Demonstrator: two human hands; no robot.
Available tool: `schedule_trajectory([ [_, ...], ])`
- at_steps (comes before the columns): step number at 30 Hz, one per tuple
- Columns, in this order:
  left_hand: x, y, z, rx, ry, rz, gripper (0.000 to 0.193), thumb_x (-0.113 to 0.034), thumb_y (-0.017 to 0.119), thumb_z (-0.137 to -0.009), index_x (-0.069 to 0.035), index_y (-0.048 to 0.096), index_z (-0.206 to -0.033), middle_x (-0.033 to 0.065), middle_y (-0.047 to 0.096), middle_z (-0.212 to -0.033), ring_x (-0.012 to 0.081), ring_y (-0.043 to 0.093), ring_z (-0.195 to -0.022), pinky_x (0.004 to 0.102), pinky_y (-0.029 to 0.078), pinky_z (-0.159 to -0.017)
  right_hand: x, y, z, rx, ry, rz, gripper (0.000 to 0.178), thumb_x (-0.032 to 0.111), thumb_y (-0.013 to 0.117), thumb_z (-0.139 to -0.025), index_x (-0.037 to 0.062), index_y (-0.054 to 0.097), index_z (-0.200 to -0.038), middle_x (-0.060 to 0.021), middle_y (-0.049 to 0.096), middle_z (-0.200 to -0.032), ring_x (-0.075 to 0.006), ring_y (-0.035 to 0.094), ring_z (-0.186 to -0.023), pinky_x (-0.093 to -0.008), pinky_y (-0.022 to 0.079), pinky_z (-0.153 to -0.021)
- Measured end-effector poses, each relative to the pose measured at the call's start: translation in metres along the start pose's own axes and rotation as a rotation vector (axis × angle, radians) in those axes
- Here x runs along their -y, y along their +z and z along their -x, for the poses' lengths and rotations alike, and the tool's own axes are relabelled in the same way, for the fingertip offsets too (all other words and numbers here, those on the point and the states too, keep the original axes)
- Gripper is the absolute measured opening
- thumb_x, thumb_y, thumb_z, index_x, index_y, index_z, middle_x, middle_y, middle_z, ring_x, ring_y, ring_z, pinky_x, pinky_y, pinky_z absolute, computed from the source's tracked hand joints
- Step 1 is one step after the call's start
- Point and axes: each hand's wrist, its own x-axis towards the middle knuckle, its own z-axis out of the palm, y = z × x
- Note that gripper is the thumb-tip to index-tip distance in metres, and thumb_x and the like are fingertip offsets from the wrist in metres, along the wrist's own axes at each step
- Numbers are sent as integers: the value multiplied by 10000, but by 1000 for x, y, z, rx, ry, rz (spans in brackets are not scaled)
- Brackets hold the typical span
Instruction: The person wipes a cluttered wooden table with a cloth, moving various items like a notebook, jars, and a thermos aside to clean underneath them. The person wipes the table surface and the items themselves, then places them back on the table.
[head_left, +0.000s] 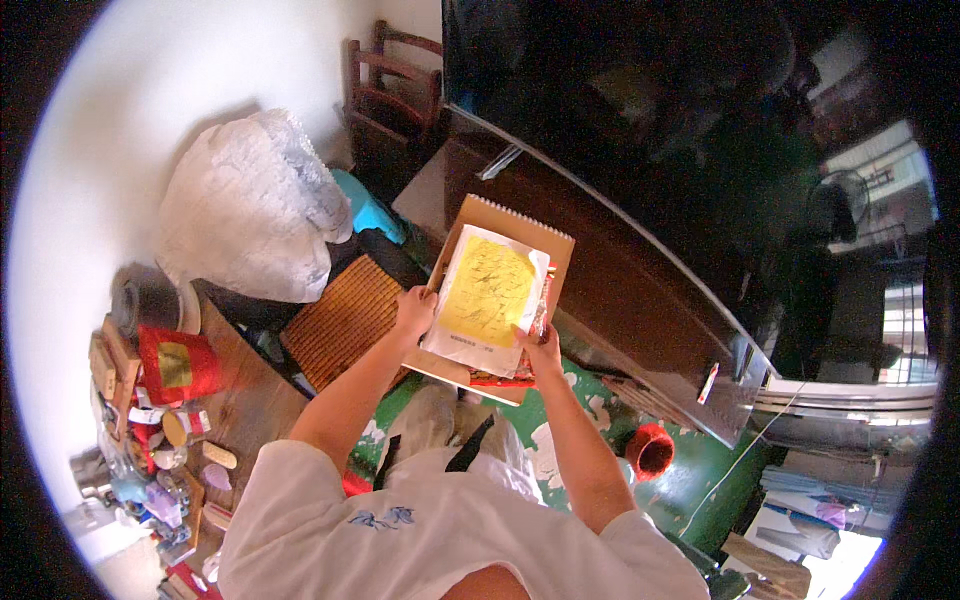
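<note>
In front of my body, both hands hold a stack of flat paper things. On top lies a white booklet (487, 300) whose yellow front bears dark scribbled lines. Beneath it is a larger brown pad (518, 217) with a toothed edge along its far side. Red, patterned pieces (505, 381) stick out between them at the near and right edges. My left hand (415, 310) is closed on the stack's left edge, its underside fingers hidden. At the lower right, my right hand (541, 346) grips the stack with the thumb on the booklet.
A dark cabinet (620, 290) with a large black screen (640, 140) stands ahead and right. To the left are a woven brown seat (340, 320), a white plastic-wrapped bundle (250, 205) and a cluttered wooden table (245, 400). A red round container (650, 451) stands on the green floor (700, 490).
</note>
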Motion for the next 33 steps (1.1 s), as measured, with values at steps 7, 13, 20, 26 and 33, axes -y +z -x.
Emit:
schedule_trajectory([
  [7,-35,70,-90,82,156,-101,431,-344,460,-961,15,644,-1111,285,625,-1103,487,527,-1067,523,434,-939,30,-32,-66,-97,117,-51,771,300,854,-741,8,443,-1324,-99,612,-1079,-177,606,-768,-323,507,-540],
  [13,-72,98,-148,168,54,89,372,-298,479,-947,-5,641,-1110,267,644,-1053,437,592,-1007,497,482,-878,25,-38,-122,-166,39,-123,698,283,837,-764,14,464,-1289,-78,616,-975,-150,580,-657,-313,484,-514],
  [20,-71,131,-196,25,141,12,257,-158,500,-920,-38,640,-1098,246,638,-1027,425,601,-985,493,497,-852,34,-39,-174,-106,9,-90,362,252,803,-812,102,577,-1052,16,550,-692,-76,450,-408,-243,336,-338],
  [26,-82,175,-222,21,213,-74,243,-128,511,-910,-54,646,-1099,227,607,-1064,409,608,-978,489,513,-820,10,-67,-222,-148,-235,-12,349,202,799,-800,61,582,-1034,-17,563,-740,-127,489,-478,-294,412,-413],
  [33,-104,194,-226,-31,-106,-452,144,-166,635,-761,-149,733,-864,59,684,-867,243,658,-879,429,441,-680,35,-67,-204,-151,159,6,309,171,770,-801,29,618,-1029,-53,591,-803,-134,502,-572,-279,386,-426],
])
